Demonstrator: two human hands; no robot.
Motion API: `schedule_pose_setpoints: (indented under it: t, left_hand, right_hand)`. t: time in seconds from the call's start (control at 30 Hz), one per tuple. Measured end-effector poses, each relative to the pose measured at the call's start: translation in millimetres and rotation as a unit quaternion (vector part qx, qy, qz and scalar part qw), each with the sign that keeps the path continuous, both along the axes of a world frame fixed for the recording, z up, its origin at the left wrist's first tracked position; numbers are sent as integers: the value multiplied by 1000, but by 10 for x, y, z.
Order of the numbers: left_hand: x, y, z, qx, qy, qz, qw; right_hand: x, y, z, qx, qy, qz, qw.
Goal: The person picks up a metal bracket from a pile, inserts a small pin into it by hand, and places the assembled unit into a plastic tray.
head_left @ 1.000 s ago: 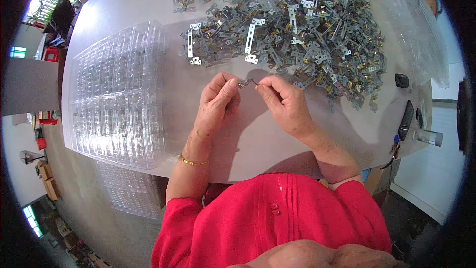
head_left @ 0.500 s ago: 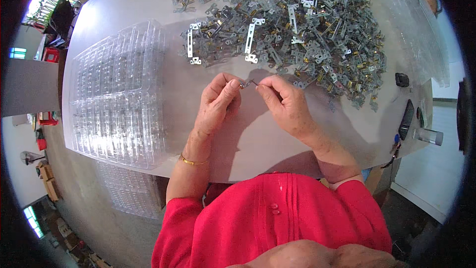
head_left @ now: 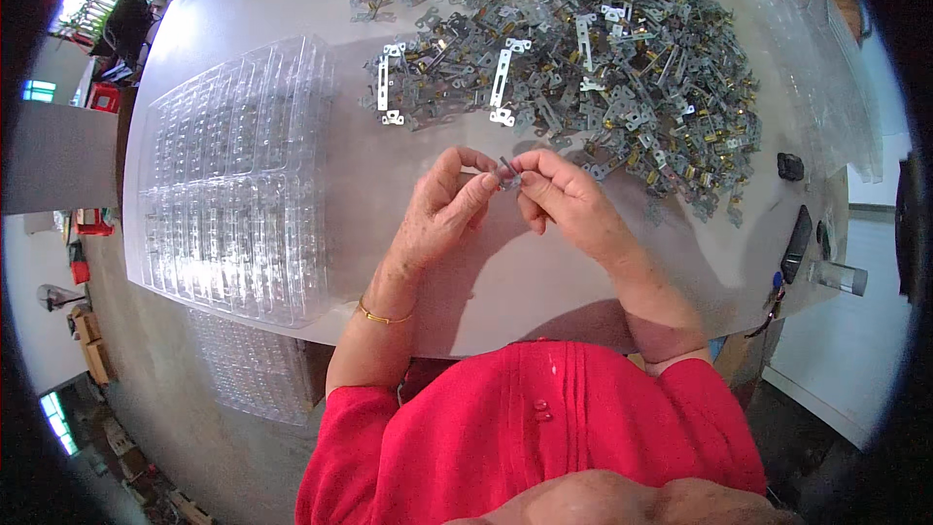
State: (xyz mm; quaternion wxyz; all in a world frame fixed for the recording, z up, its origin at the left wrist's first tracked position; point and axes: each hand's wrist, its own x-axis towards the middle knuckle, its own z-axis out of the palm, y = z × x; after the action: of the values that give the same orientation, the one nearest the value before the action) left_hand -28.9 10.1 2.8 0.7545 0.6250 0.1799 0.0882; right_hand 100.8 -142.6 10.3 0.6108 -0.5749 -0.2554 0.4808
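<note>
Between my two hands, just in front of the pile, is a small grey metal bracket (head_left: 507, 173). My left hand (head_left: 449, 202) pinches it with thumb and forefinger from the left. From the right, the fingertips of my right hand (head_left: 562, 196) close on it too. Fingers cover much of the piece, so its full shape is hidden. Beyond my hands spreads a large heap of metal brackets (head_left: 622, 68), some with brass-coloured parts. Two longer flat brackets, one at the left (head_left: 384, 85) and one nearer the middle (head_left: 501, 83), lie at the heap's near left edge.
Stacked clear plastic trays (head_left: 233, 180) with compartments stand at the table's left. More clear trays (head_left: 255, 369) sit lower, beside the table. Clear plastic sheets (head_left: 826, 78) lie far right, near a small black object (head_left: 790, 166), a dark bar (head_left: 797, 243) and a clear cylinder (head_left: 839, 277).
My hands have come closer together around the small bracket, the left one shifting slightly right. The piece has turned between my fingertips. The whole view has shifted a little.
</note>
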Motion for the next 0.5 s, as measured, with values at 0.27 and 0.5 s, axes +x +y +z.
schedule_pose_setpoints:
  t: [0.27,0.5]
  left_hand:
    - [-18,-16,166,-8,28,-54,998]
    - [-35,8,148,38,25,-119,992]
  right_hand:
    - [61,-24,76,-41,154,12,987]
    - [-1,-17,45,-86,8,-4,996]
